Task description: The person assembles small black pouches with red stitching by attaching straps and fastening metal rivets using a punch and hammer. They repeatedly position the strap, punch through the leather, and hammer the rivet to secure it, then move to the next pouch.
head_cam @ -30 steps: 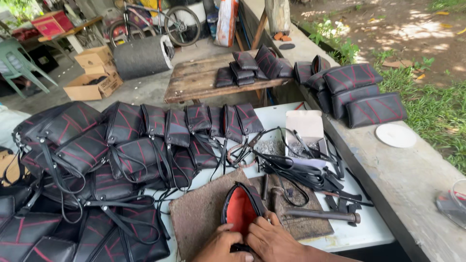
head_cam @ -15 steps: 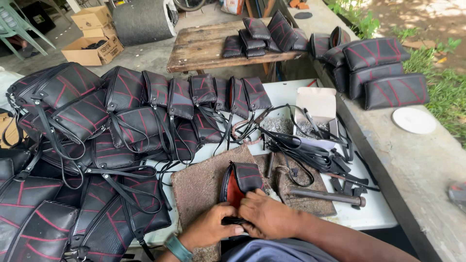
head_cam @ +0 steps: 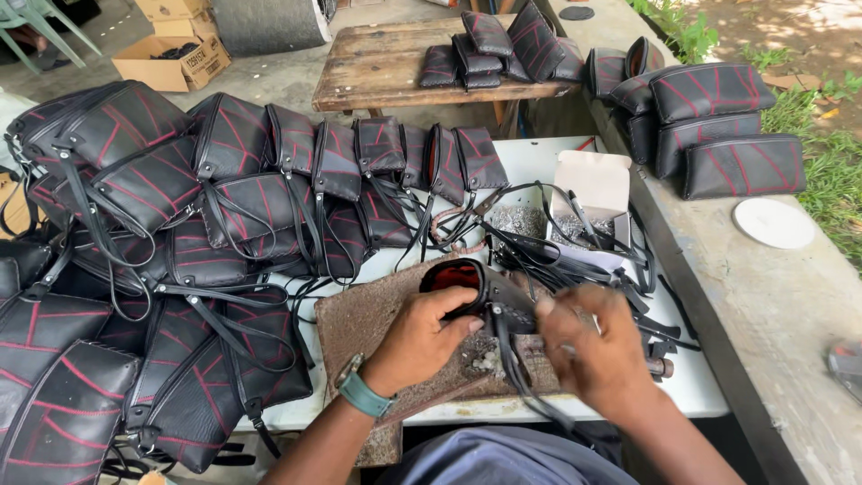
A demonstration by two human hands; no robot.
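At the left of the frame I see a heap of black bags (head_cam: pixel 153 269) with red stitching. Just right of it, low centre, my left hand (head_cam: pixel 417 337) curls closed around a small black pouch (head_cam: pixel 480 292) with a red lining, resting on a brown mat (head_cam: pixel 359 323). My right hand (head_cam: pixel 597 346) is blurred; its fingers look pinched on the pouch's strap (head_cam: pixel 512 364). Above right, an open white box (head_cam: pixel 588 193) holds small grey metal bits.

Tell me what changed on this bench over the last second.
The black pouch with the red lining was turned from upright onto its side. The left hand now grips its open mouth, and the right hand has shifted right to the strap end. The rows of finished bags and the white box stayed put.
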